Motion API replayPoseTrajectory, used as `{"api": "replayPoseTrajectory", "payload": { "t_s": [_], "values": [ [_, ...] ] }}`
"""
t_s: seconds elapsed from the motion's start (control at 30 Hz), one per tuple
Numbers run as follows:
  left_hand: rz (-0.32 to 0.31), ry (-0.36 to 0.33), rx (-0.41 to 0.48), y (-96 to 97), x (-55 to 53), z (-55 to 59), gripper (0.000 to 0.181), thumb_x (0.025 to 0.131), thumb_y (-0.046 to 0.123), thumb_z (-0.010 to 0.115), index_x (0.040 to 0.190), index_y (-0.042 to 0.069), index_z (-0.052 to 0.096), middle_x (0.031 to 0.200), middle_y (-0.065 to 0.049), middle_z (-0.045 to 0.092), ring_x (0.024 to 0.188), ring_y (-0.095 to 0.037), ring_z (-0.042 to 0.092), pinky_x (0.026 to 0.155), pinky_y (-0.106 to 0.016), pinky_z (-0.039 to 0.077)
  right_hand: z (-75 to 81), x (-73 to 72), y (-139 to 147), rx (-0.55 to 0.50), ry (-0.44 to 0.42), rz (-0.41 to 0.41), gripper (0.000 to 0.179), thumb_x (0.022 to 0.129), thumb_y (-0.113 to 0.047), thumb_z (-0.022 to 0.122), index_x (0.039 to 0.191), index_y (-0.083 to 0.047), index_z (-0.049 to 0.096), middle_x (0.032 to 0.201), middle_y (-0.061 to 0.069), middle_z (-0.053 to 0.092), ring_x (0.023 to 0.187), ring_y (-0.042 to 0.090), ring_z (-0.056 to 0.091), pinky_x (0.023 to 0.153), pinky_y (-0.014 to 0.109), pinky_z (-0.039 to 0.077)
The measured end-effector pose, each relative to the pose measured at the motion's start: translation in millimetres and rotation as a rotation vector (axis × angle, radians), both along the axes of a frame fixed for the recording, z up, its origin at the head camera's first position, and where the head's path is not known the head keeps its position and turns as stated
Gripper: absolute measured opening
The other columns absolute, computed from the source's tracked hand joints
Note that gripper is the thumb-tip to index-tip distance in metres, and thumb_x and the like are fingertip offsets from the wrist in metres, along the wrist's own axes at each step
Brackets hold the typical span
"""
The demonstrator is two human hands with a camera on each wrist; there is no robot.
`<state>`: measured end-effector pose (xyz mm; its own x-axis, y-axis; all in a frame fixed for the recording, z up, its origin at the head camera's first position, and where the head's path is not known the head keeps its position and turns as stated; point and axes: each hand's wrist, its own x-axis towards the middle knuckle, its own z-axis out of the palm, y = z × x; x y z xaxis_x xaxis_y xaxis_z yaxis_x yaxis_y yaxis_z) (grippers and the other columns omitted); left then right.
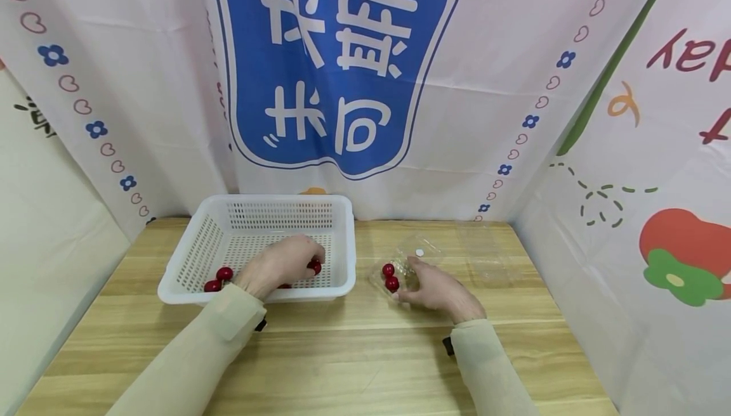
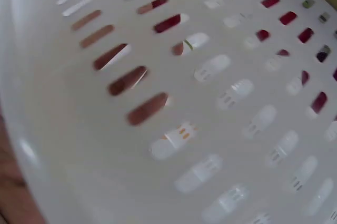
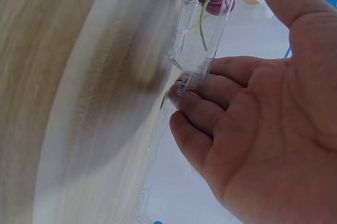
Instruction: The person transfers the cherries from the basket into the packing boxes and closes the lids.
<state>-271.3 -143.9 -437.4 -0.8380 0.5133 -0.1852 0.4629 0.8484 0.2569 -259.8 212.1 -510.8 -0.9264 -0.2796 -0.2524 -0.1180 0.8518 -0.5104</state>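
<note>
My left hand [image 1: 288,260] reaches into the white perforated basket [image 1: 348,245] and pinches a red cherry [image 1: 315,267] at its fingertips. More cherries [image 1: 224,274] lie at the basket's near left, and another is partly hidden below the hand. Through the slots in the left wrist view, parts of the fingers and dark red cherries [image 2: 288,18] show. My right hand [image 1: 436,288] holds the side of a clear plastic clamshell box [image 1: 374,278], thumb in front and fingers behind. Inside the box sit two cherries [image 1: 390,276]; a green stem [image 3: 202,26] shows through its wall.
The box's clear lid [image 1: 428,248] lies folded back, with a small white round spot on it. Another clear plastic container [image 1: 485,254] is at the table's back right. A printed curtain [image 1: 485,86] hangs behind the wooden table [image 1: 342,365], with cloth walls at both sides.
</note>
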Motion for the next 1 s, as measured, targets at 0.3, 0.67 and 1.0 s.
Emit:
{"api": "replayPoseTrajectory", "payload": {
  "t_s": [0.3,0.67,1.0],
  "values": [
    [-0.036,0.075,0.058,8.8,3.1,7.4,0.01,0.101,0.002,0.088,0.103,0.011,0.085,0.092,0.001,0.077,0.084,-0.016,0.063,0.081,-0.033,0.061,-1.7,0.5,0,0.007,0.008,0.01,0.107,0.103,-0.048,0.092,0.183,-0.006,0.035,0.189,0.019,0.043,0.171,0.046,0.049,0.142,0.068,0.041],
    [-0.124,0.217,0.102,19.8,10.7,19.9,0.01,0.098,0.002,0.088,0.105,0.01,0.086,0.095,-0.002,0.08,0.085,-0.013,0.065,0.081,-0.033,0.062,-4.9,-2.0,0,-0.007,0.001,0.012,0.109,0.102,-0.048,0.093,0.184,-0.005,0.035,0.19,0.019,0.041,0.172,0.046,0.047,0.143,0.067,0.041],
    [-0.109,0.244,0.12,34.2,19.0,28.7,0.017,0.099,0.005,0.09,0.116,0.01,0.087,0.105,-0.003,0.083,0.093,-0.015,0.073,0.089,-0.036,0.069,-3.8,-1.2,0,-0.019,0.002,0.005,0.109,0.101,-0.047,0.094,0.183,-0.005,0.035,0.189,0.02,0.042,0.169,0.046,0.052,0.141,0.068,0.044]
  ]
}}
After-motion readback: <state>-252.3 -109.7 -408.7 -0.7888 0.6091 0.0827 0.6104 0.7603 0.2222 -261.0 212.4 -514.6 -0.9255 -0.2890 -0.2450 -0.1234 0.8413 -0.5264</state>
